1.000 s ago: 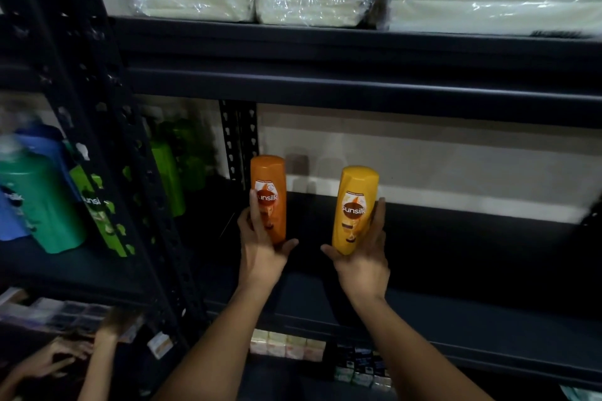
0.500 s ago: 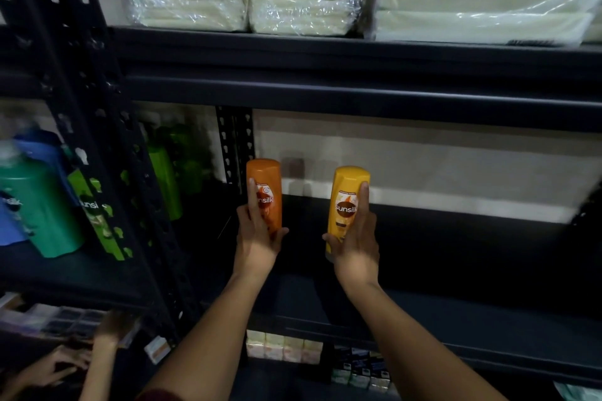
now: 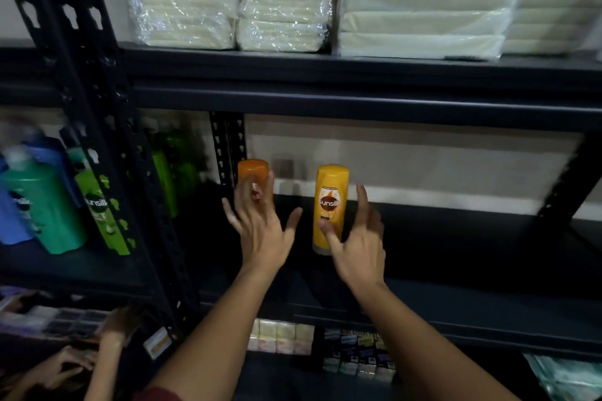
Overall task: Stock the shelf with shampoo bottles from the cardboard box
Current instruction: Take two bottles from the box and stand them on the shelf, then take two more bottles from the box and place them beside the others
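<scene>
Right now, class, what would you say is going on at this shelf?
A person is stocking a dark metal shelf with shampoo. An orange bottle and a yellow bottle stand upright on it, apart from each other. The left hand is spread open in front of the orange bottle. The right hand is open too, its thumb touching the yellow bottle. Neither hand has a grip on a bottle.

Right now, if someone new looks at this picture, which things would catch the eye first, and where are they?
The yellow bottle and the orange bottle stand upright on the dark middle shelf, bright against it. Both hands are spread open: the left hand before the orange bottle, the right hand beside the yellow one. Above lie pale plastic-wrapped packs.
</scene>
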Motion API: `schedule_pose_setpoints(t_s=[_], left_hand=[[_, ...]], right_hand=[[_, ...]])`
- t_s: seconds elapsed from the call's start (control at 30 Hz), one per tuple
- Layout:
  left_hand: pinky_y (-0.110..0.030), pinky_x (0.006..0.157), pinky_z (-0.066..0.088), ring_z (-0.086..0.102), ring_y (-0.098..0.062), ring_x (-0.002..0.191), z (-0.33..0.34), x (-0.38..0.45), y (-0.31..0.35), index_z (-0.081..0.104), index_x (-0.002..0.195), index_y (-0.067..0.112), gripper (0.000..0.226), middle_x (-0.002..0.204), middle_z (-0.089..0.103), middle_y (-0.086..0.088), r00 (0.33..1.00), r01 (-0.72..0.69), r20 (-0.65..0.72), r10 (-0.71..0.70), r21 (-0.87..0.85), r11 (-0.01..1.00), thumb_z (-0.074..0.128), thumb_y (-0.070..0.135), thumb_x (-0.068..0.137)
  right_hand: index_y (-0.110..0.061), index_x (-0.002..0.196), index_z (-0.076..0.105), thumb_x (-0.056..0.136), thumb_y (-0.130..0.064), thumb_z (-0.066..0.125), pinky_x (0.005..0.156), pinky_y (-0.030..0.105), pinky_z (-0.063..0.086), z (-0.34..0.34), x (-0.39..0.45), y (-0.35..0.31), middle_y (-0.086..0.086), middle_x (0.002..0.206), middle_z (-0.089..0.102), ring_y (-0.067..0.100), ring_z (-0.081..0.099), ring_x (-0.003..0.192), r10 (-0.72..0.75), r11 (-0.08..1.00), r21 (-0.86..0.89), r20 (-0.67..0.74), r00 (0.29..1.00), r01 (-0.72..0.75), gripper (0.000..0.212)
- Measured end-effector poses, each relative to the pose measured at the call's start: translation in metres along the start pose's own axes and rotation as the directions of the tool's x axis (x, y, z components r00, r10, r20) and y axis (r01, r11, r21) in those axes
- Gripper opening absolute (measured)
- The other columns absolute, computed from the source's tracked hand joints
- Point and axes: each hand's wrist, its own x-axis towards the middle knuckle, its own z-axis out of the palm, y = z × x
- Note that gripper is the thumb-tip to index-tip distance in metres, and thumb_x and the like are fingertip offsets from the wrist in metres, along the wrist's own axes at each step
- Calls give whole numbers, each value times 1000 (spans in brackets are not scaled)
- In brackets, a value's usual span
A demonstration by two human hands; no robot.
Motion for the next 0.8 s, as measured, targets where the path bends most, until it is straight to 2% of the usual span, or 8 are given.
schedule_pose_setpoints(t_s=[0.1, 0.17, 0.27, 0.37, 0.53, 0.6, 0.67, 0.8], left_hand=[[-61, 105, 29, 37, -40, 132, -4, -20, 28, 26, 151, 26, 76, 141, 38, -18, 999, 19, 47, -18, -22, 1000, 63, 54, 91], [-55, 99, 32, 44, -35, 123, -7, -41, 43, 43, 140, 24, 60, 128, 47, -11, 997, -4, 76, 6, -16, 1000, 64, 51, 91], [-50, 97, 32, 47, -28, 115, -11, -78, 64, 57, 126, 26, 45, 121, 50, -2, 994, -9, 110, 14, -40, 999, 68, 49, 89], [-49, 94, 34, 49, -26, 104, -14, -123, 78, 59, 117, 27, 37, 113, 49, -1, 992, -24, 124, 34, -76, 997, 73, 43, 86], [-41, 85, 30, 47, -24, 101, 5, -217, 77, 55, 110, 29, 30, 111, 50, 0, 977, -42, 203, 67, -124, 991, 70, 36, 86], [-37, 81, 30, 47, -23, 98, 24, -263, 65, 57, 110, 26, 27, 109, 51, 0, 963, -65, 253, 96, -129, 990, 70, 32, 86], [-36, 81, 37, 49, -24, 96, 49, -316, 47, 59, 110, 24, 27, 107, 53, 0, 942, -68, 318, 111, -142, 988, 71, 29, 87], [-38, 82, 48, 56, -24, 97, 112, -435, 1, 49, 114, 26, 31, 105, 55, 1, 879, 7, 472, 64, -147, 989, 69, 24, 90]], right_hand=[[-33, 153, 23, 87, -70, 57, 90, 50, 49, -22, -12, 9, 13, 132, 49, 32, 49, 117, -22, 994, -107, -70, 997, 15, 83], [-26, 143, 38, 87, -68, 59, 84, 44, 47, -36, -27, 21, 8, 120, 51, 27, 50, 107, -60, 988, -149, -104, 993, 44, 73], [-24, 126, 47, 88, -64, 62, 81, 38, 44, -55, -55, 45, -1, 111, 49, 18, 48, 99, -83, 986, -153, -124, 989, 63, 57], [-22, 113, 49, 89, -58, 65, 81, 39, 43, -64, -90, 69, -3, 105, 49, 19, 48, 96, -86, 985, -161, -137, 987, 63, 46], [-18, 105, 53, 91, -51, 66, 77, 40, 45, -50, -159, 123, 1, 98, 52, 24, 52, 90, -117, 974, -206, -95, 989, 95, 39], [-17, 104, 54, 92, -52, 63, 75, 39, 46, -33, -189, 154, 1, 96, 52, 24, 52, 89, -109, 970, -224, -53, 993, 95, 38], [-16, 103, 54, 95, -54, 57, 73, 37, 46, -8, -223, 191, 1, 94, 51, 22, 52, 87, -86, 970, -227, -2, 996, 84, 39], [-19, 100, 51, 96, -53, 54, 67, 37, 47, 60, -302, 278, -3, 86, 49, 22, 52, 81, -43, 979, -192, 107, 993, 63, 34]])
